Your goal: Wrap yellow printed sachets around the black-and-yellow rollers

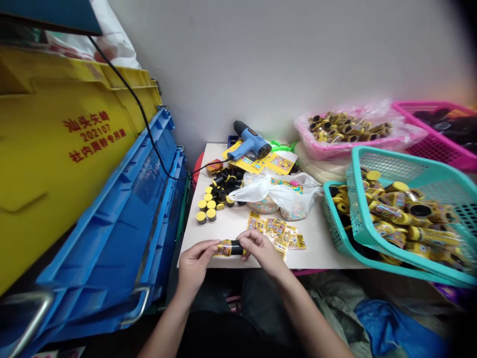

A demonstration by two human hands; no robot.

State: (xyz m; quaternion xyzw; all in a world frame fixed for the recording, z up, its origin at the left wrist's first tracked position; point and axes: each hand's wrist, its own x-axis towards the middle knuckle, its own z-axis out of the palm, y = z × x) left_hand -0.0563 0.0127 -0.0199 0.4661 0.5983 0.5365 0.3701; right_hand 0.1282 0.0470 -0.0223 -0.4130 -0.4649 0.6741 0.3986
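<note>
Close to the table's front edge, both of my hands hold one small piece level between them. My left hand (194, 262) pinches the end of a yellow printed plastic sleeve (224, 248). My right hand (260, 249) grips the far end of a black tube (236, 247), whose other end meets the sleeve; how far it goes inside, I cannot tell. Just beyond my right hand lie flat yellow printed sleeves (278, 227). Behind the held piece, several short black pieces with yellow tops (211, 214) stand near a heap of black parts (223, 188).
A blue heat gun (250, 140) lies on printed cards, its black cord (147, 119) running left. White plastic bags (294, 199) of colourful beads sit mid-table. Teal baskets (413, 253) of wrapped tubes and a pink basket (328, 147) stand right. Blue and yellow crates (74, 199) wall the left.
</note>
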